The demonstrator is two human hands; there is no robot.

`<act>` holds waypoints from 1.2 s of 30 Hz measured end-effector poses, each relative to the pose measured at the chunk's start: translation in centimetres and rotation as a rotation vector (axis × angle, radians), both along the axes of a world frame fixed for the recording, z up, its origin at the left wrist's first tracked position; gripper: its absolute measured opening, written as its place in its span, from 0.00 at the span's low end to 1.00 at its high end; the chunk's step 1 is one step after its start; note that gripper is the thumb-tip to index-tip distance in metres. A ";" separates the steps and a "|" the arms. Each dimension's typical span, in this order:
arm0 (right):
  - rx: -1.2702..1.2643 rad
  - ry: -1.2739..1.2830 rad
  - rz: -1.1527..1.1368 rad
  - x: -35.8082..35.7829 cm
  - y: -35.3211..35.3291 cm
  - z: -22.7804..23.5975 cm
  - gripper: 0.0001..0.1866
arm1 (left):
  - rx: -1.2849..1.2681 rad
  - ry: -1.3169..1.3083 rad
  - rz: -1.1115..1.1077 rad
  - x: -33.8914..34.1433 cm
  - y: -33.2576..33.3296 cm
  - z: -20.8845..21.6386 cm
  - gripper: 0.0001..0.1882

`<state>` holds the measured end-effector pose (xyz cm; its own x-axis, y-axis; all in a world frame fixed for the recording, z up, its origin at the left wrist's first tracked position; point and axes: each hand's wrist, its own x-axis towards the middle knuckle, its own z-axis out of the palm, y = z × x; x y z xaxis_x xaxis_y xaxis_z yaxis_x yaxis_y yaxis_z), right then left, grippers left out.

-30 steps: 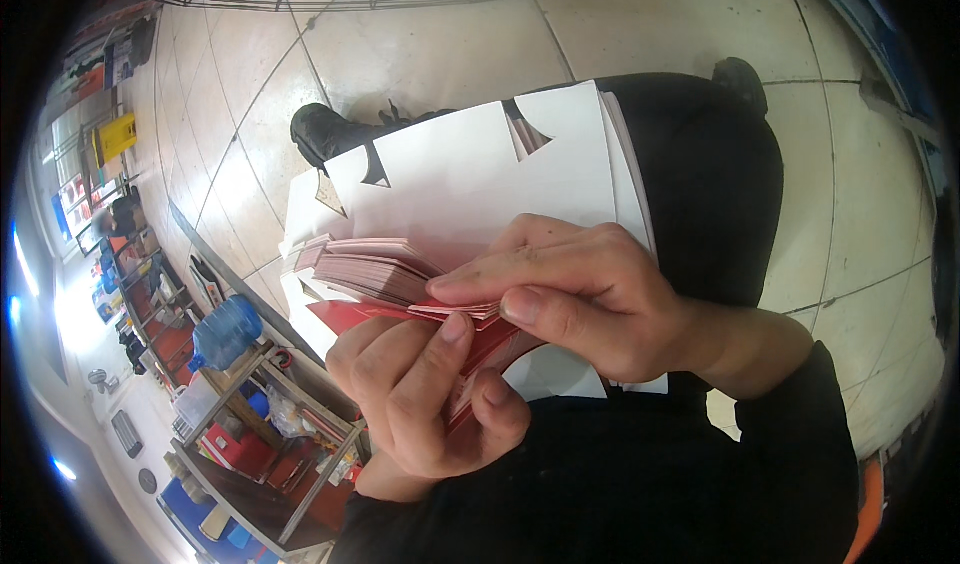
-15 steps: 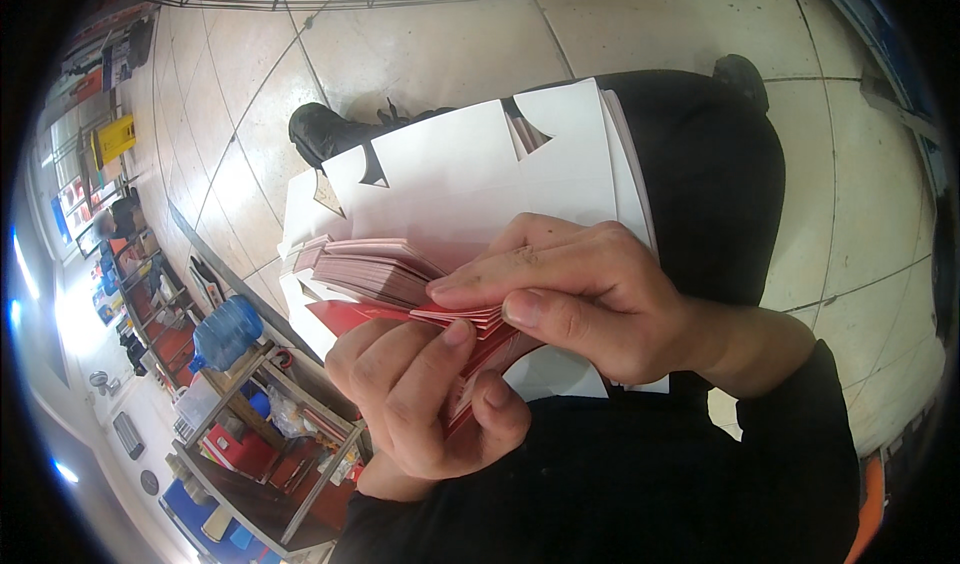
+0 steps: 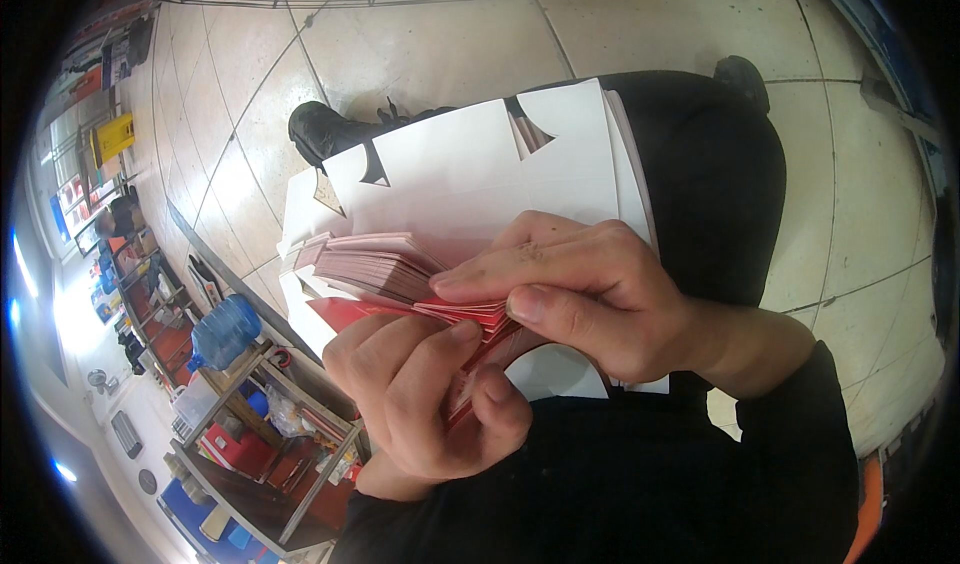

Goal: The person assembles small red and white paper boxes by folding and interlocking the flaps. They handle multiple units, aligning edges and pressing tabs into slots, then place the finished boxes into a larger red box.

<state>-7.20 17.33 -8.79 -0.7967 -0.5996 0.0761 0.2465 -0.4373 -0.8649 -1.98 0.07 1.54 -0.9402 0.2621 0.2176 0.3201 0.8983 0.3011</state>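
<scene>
The stack of red cards (image 3: 400,284) is clamped low in the left hand (image 3: 425,404), above the white sheets (image 3: 470,174) on the lap. The top edges are pinched closed by the right hand (image 3: 580,294); best fanned with light thumb pressure, one card freed at a time.

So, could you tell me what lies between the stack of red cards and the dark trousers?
In the head view, white die-cut cardboard sheets lie under the stack of red cards and over the dark trousers.

Two hands, the left hand (image 3: 425,404) and right hand (image 3: 570,299), share one stack of red cards (image 3: 400,279); one pile of white sheets (image 3: 470,174) lies beyond them; one blue water jug (image 3: 225,329) sits left.
</scene>
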 end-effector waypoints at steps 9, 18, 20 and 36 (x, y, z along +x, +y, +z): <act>0.028 0.033 -0.009 0.0 0.0 0.2 0.19 | -0.059 0.006 0.009 0.3 -0.2 0.7 0.10; 0.042 0.030 -0.013 0.1 -0.1 0.2 0.19 | -0.028 -0.066 -0.042 0.2 -0.5 0.8 0.11; 0.020 0.031 -0.023 0.3 -0.1 0.1 0.19 | 0.015 -0.059 -0.035 0.2 -0.4 0.5 0.11; -0.045 0.086 -0.049 0.4 -0.3 -0.2 0.21 | -0.018 0.027 -0.002 0.1 0.2 0.2 0.16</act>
